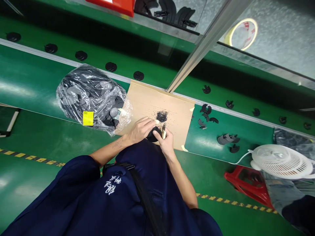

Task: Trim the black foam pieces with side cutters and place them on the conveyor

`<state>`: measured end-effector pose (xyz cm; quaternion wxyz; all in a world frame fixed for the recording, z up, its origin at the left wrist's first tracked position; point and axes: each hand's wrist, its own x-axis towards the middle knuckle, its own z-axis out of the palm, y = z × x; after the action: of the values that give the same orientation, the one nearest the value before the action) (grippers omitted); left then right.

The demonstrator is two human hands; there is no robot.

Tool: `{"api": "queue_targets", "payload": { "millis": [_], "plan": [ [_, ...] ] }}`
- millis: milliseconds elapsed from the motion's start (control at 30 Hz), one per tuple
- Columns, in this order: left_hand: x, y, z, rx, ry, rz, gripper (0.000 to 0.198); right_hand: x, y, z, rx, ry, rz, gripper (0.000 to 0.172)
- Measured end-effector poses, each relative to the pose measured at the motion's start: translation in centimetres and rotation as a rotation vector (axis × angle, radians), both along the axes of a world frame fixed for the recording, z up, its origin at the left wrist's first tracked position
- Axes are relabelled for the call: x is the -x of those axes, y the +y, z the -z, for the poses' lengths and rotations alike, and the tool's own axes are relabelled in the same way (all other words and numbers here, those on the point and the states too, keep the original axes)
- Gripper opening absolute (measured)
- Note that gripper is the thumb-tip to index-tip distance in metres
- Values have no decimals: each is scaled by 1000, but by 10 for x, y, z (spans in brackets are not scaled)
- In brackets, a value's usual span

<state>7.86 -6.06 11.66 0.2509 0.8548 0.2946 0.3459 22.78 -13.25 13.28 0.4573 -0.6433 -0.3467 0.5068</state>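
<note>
Close to my body, over the near edge of a cardboard sheet (145, 98), my left hand (140, 131) grips a round black plastic part (153, 135). My right hand (167, 142) is closed around a small knife-like tool (164, 131) with a pale handle and a dark tip; its thumb rests on the black part. Pale covers show on some fingertips. Just beyond my hands, a pile of black shavings (161, 116) lies on the cardboard. To the left is a clear plastic bag (91, 95) filled with black round parts, bearing a yellow label (88, 118).
Behind a metal rail, spaced black parts lie along a green belt (157, 73). A metal post (187, 68) rises beyond the cardboard. Loose black pieces (225, 139), a white fan (280, 160) and a red stool (248, 186) are on the right, beside another person's leg.
</note>
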Motion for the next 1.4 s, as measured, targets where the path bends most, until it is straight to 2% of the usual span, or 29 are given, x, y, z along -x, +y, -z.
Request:
{"api": "queue_targets", "payload": {
  "millis": [200, 300, 433, 533, 600, 967, 1233, 1400],
  "plan": [
    [-1, -2, 4, -77, 66, -8, 31, 1, -2, 1, 17, 0, 11, 40],
    [-1, -2, 2, -45, 34, -14, 29, 1, -3, -1, -3, 1, 18, 38],
    [2, -4, -2, 181, -128, -80, 32, -1, -1, -3, -32, 17, 75, 40],
    [4, -8, -2, 390, -169, -66, 37, -4, 0, -2, -35, 35, 99, 42],
    [4, -10, -1, 458, -171, -61, 38, -6, 1, -1, -37, 47, 98, 42],
    [3, -9, 1, 405, -144, -30, 37, -8, -1, 2, -57, 20, 82, 41],
    [1, -12, 3, 377, -164, -56, 35, -9, -1, 2, -65, 14, 61, 41],
    [2, -12, 3, 406, -164, -44, 35, -9, -1, 0, -78, 2, 54, 40]
  ]
}}
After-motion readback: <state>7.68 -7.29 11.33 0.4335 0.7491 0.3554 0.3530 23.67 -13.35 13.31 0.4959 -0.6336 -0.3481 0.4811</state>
